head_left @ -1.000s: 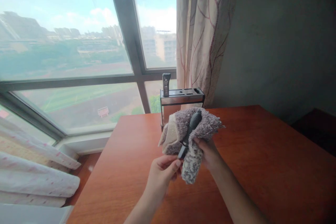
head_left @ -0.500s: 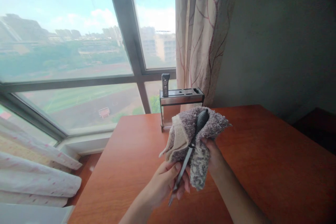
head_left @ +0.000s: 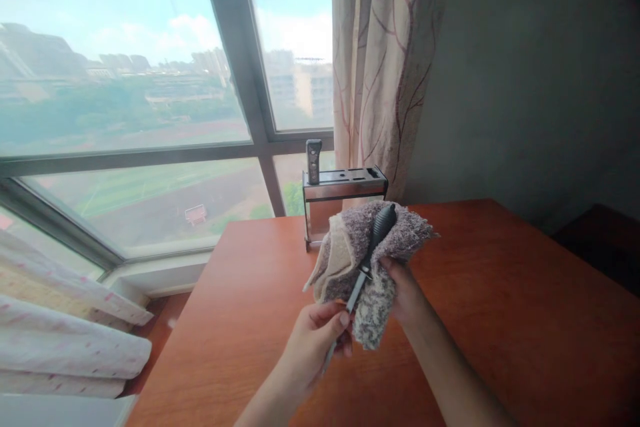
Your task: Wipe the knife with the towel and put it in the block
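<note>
A sharpening steel [head_left: 358, 289] with a black ribbed handle [head_left: 384, 223] lies slanted above the table, handle end up and away from me. My left hand [head_left: 323, 330] pinches its metal rod between thumb and fingers. A fluffy grey-purple cloth [head_left: 410, 233] with a pale underside lies bunched under and around the handle. My right hand [head_left: 400, 283] is closed on the cloth from the right; most of its fingers are hidden beneath it. Whether those fingers also press on the handle through the cloth, I cannot tell.
Behind the cloth a metal knife block [head_left: 345, 177] stands on the brown wooden table [head_left: 240, 287], a black-handled knife [head_left: 313, 161] upright in its left slot. A window with curtains [head_left: 380, 67] rises beyond the table's far edge.
My left hand has slid up the rod toward the handle, and its thumb and fingers have closed on it. My right hand and the cloth have barely moved.
</note>
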`<state>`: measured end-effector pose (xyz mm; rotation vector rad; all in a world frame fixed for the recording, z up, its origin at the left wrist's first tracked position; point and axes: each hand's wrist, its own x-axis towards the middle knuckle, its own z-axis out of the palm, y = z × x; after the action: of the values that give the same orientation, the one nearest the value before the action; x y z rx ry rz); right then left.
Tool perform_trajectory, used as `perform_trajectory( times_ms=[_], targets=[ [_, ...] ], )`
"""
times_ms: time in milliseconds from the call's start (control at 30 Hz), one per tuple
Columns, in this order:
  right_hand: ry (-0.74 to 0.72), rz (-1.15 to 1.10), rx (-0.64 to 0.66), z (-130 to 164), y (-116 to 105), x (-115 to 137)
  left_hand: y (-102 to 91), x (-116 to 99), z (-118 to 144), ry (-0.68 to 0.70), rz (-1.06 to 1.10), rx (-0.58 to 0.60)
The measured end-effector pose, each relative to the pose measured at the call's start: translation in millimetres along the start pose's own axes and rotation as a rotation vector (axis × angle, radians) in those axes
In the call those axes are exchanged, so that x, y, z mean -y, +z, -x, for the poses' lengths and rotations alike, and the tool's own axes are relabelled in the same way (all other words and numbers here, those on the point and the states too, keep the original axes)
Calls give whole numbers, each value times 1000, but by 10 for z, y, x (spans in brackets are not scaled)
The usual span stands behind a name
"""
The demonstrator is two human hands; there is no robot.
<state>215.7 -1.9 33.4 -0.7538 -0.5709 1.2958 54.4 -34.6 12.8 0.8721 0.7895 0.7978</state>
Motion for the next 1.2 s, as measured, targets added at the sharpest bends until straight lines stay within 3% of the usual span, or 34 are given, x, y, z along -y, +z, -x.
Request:
perform_trajectory(
  times_ms=[133, 267, 333, 467, 533, 767, 933, 1000, 1100, 1200],
  targets=[
    [6, -14, -59, -29, 13, -40, 8, -27, -15, 184, -181, -170],
    [-9, -19, -99, -30, 16, -56, -3, -48, -6, 292, -281, -207],
    [9, -51, -99, -32, 3, -63, -22, -53, 8, 230, -243, -103],
    [64, -99, -57, -39, -31, -77, -64, -76, 38, -6, -53, 237],
    [82, -91, -24, -38, -39, -73, -72, -85, 38, -38, -15, 256],
    [24, -8, -99, -31, 10, -15, -48, -54, -8, 110, -161, -11],
    [-73, 110, -160, -14, 129, -11, -124, -25, 16, 502, -740, -269],
    [-110, 169, -157, 13, 181, -18, -161, -22, 27, 669, -875, -355],
    [-145, 279, -140, 55, 226, -22, -186, -42, 36, 831, -945, -419],
    [-136, 318, -137, 68, 225, -9, -162, -85, 43, 785, -923, -381]
  ],
)
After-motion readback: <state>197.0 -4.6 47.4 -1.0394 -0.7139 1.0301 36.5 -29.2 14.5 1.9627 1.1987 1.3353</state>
